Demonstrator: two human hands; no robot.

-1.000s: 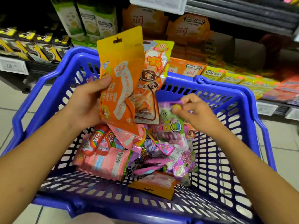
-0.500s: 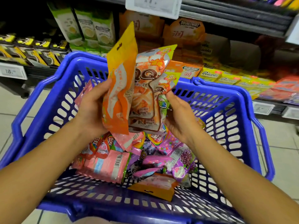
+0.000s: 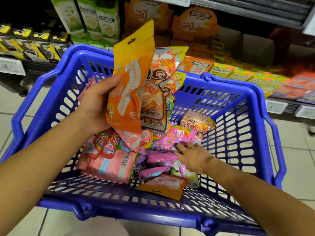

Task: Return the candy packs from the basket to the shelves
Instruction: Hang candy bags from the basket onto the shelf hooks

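Here, the left hand point(image 3: 97, 106) is gripping a fan of candy packs upright above the blue basket point(image 3: 242, 106), an orange pouch point(image 3: 129, 86) in front and a QQ pack point(image 3: 158, 92) just behind it. The right hand point(image 3: 192, 157) is resting fingers spread, holding nothing, on the loose pink and purple packs point(image 3: 163, 159) at the basket's centre. Shelves point(image 3: 238, 72) of boxed sweets are standing at twelve o'clock.
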